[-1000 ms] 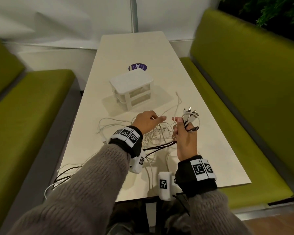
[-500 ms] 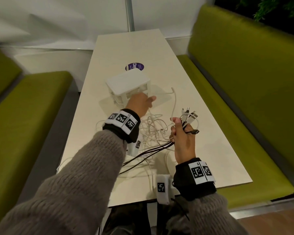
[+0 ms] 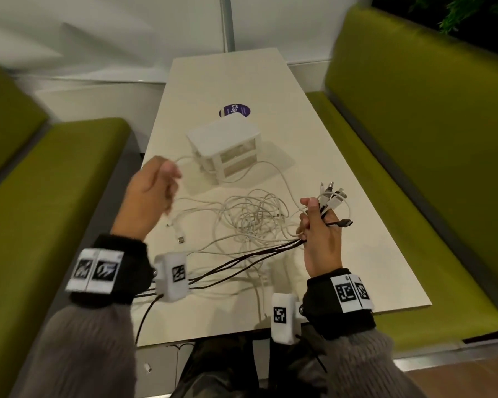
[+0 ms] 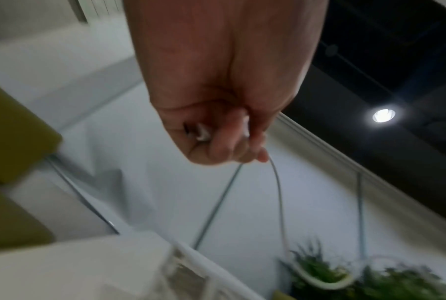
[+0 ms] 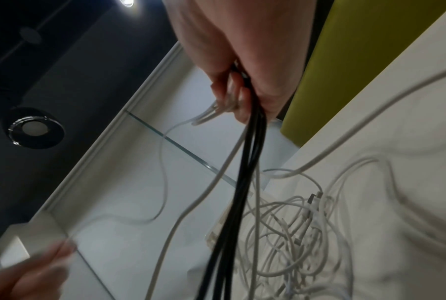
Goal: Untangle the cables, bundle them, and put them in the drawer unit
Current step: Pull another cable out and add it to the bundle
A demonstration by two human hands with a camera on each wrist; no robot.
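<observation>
A tangle of white cables (image 3: pixel 253 216) lies on the table (image 3: pixel 357 225) in front of the small white drawer unit (image 3: pixel 224 145). My right hand (image 3: pixel 319 225) grips a bunch of cable ends, white and black, with their plugs (image 3: pixel 332 193) sticking up above the fist. The black cables (image 5: pixel 244 182) run down from that fist toward the near table edge. My left hand (image 3: pixel 153 193) is raised left of the tangle and pinches a white cable end (image 4: pixel 202 132); the cable (image 4: pixel 278 192) trails away from the hand.
Green bench seats (image 3: pixel 414 139) flank the table on both sides. A round purple sticker (image 3: pixel 234 111) sits behind the drawer unit. A loose USB plug (image 3: pixel 181 239) lies on the table near my left wrist. Some cables hang over the near table edge.
My left hand reached toward the drawer unit, then pulled back to the left and up with a white cable end. The right hand kept its bunch almost still.
</observation>
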